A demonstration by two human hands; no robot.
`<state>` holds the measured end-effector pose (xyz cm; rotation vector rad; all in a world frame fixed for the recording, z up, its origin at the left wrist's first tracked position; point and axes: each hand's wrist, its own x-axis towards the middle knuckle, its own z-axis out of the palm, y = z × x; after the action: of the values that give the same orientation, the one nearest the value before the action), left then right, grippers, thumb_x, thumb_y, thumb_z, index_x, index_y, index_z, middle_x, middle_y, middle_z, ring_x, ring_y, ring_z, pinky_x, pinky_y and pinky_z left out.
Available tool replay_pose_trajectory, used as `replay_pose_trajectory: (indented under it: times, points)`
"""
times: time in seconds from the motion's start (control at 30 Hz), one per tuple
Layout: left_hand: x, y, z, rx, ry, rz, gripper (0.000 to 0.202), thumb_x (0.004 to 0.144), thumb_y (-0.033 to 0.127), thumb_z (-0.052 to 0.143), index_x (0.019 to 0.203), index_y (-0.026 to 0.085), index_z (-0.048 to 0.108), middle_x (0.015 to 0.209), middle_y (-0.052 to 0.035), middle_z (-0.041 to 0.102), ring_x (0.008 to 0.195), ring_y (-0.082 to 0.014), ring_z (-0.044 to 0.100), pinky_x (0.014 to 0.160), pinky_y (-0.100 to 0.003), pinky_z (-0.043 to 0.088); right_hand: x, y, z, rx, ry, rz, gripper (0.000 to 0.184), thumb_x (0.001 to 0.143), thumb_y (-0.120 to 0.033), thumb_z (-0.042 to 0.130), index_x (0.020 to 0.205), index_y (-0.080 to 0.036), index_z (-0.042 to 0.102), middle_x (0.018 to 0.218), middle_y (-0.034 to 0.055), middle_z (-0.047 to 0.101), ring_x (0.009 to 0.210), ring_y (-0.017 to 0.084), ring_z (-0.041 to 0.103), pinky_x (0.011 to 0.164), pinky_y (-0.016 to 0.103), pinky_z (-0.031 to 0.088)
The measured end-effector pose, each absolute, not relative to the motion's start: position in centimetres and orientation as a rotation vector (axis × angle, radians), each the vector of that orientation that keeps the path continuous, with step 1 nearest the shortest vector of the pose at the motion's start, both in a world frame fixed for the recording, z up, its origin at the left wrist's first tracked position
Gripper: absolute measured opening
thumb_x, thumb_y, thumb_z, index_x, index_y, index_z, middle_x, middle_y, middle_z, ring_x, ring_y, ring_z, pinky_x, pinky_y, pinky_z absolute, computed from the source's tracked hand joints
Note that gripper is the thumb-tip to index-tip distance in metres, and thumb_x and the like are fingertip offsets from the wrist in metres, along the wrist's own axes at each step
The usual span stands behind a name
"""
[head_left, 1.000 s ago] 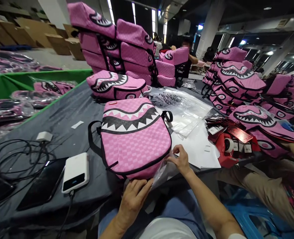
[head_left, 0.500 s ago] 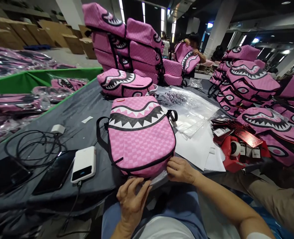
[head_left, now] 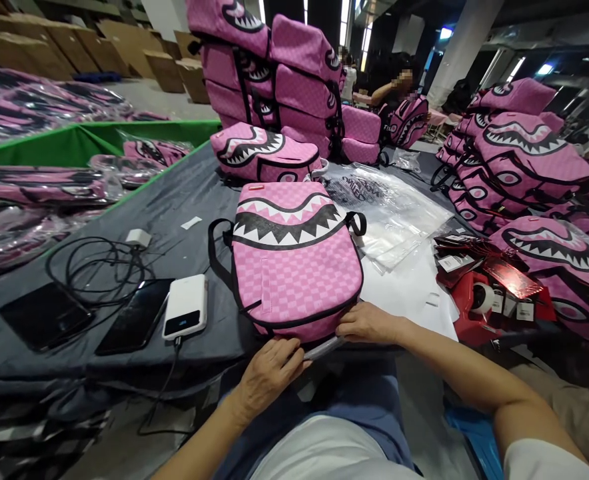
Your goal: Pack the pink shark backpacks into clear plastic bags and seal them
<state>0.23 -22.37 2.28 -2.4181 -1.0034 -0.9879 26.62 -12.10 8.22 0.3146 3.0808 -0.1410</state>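
Note:
A pink checkered backpack [head_left: 299,277] with a black-and-white shark-mouth print lies front side up on the dark cloth before me. At its near end, a strip of clear plastic [head_left: 323,349] stretches between my two hands along the table edge. My left hand [head_left: 273,368] has its fingers bent over the left part of this plastic, close below the backpack. Closed at the backpack's lower right corner, my right hand [head_left: 367,323] pinches the plastic's other end. How far the plastic reaches under the backpack is hidden.
A power bank [head_left: 187,308], a phone [head_left: 133,319] and coiled cables lie left. Right are clear plastic bags [head_left: 399,213], white paper and a red tape dispenser [head_left: 467,303] among tags. Backpack stacks [head_left: 304,87] stand behind; another person handles a backpack [head_left: 408,121].
My left hand has moved up to the backpack's near edge, its fingers now curled over the plastic. My right hand stays at the corner. The view has shifted, and the far person's backpack has turned.

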Motion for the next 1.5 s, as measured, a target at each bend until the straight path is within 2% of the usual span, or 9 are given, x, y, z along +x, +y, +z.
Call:
replay_pose_trajectory:
  times: [0.17,0.37,0.6,0.77,0.87,1.03,1.17,1.27,1.5]
  points:
    - [-1.2,-21.4,4.8,-2.611,-1.04,-0.835,0.011,0.101,0.02,0.052,0.093,0.02,0.059,0.082,-0.0014,0.066,0.071,-0.0156,0.059,0.068,-0.029,0.044,25.7,-11.8,11.1,0.358,3.021,-0.253,0.006,0.092,-0.014,0.064,0.097,-0.017,0.064,0.089,0.0056,0.068,0.081,0.018,0.06,0.072,0.028,0.041]
    - [-6.1,-18.4,17.3,-2.918,-1.13,-0.836,0.015,0.1,0.034,0.054,0.093,0.022,0.058,0.084,0.0002,0.064,0.076,-0.0152,0.059,0.066,-0.024,0.045,23.6,-9.6,22.9,0.234,3.233,-0.545,0.024,0.088,-0.022,0.072,0.106,-0.016,0.058,0.095,0.0042,0.064,0.084,0.015,0.058,0.071,0.024,0.043]
    - [-6.2,-16.0,27.4,-2.543,-1.138,-0.852,0.045,0.092,0.064,0.056,0.08,0.021,0.052,0.071,0.0028,0.054,0.062,-0.0148,0.051,0.055,-0.025,0.039,21.7,-9.5,29.9,0.5,3.714,-0.084,0.006,0.094,-0.018,0.055,0.093,-0.021,0.049,0.085,-0.0012,0.052,0.074,0.013,0.049,0.066,0.024,0.039]
    - [-5.3,-14.7,26.3,-2.17,-1.041,-1.02,0.028,0.1,0.03,0.045,0.073,0.022,0.047,0.065,0.0015,0.048,0.058,-0.0165,0.047,0.057,-0.03,0.039,21.1,-10.1,28.2,0.461,3.795,-0.025,0.021,0.093,-0.032,0.061,0.102,-0.021,0.046,0.087,-0.0007,0.05,0.072,0.014,0.049,0.062,0.025,0.039]
    - [-5.1,-14.8,24.8,-2.023,-1.034,-1.021,0.025,0.097,0.019,0.044,0.073,0.023,0.046,0.067,-0.0006,0.05,0.062,-0.0185,0.049,0.062,-0.032,0.04,21.0,-10.1,27.1,0.369,3.759,0.162,0.011,0.098,-0.024,0.051,0.107,-0.021,0.045,0.089,0.001,0.05,0.072,0.015,0.049,0.062,0.025,0.039]
    - [-5.4,-16.4,23.5,-2.535,-0.972,-0.849,0.009,0.098,0.029,0.052,0.093,0.021,0.054,0.079,0.0004,0.059,0.072,-0.0183,0.056,0.067,-0.029,0.045,21.2,-9.8,24.4,0.644,3.882,0.656,0.018,0.094,-0.008,0.037,0.101,-0.021,0.046,0.084,0.0017,0.046,0.069,0.018,0.047,0.063,0.029,0.037]
    - [-6.8,-16.7,22.2,-2.625,-0.855,-0.764,0.016,0.094,0.011,0.044,0.094,0.022,0.055,0.082,0.0005,0.062,0.076,-0.0176,0.059,0.083,-0.033,0.049,22.1,-10.2,23.2,0.335,3.75,0.151,0.017,0.092,-0.014,0.053,0.107,-0.02,0.047,0.087,0.0013,0.052,0.074,0.017,0.052,0.066,0.027,0.041]
    - [-7.3,-16.5,20.7,-2.448,-0.731,-0.869,0.027,0.091,0.001,0.039,0.098,0.021,0.056,0.079,0.0001,0.062,0.074,-0.0164,0.059,0.087,-0.034,0.049,22.7,-10.9,22.6,0.179,3.522,-0.093,0.041,0.085,-0.014,0.066,0.121,-0.018,0.046,0.098,0.0049,0.058,0.085,0.017,0.057,0.07,0.025,0.045]
    - [-4.6,-18.8,17.2,-2.415,-0.759,-0.843,0.013,0.09,0.011,0.046,0.088,0.02,0.055,0.07,0.0009,0.058,0.066,-0.0164,0.055,0.087,-0.037,0.048,23.0,-11.4,17.8,0.301,3.659,0.505,0.023,0.092,-0.001,0.047,0.105,-0.018,0.054,0.086,0.0028,0.056,0.076,0.017,0.051,0.07,0.028,0.04]
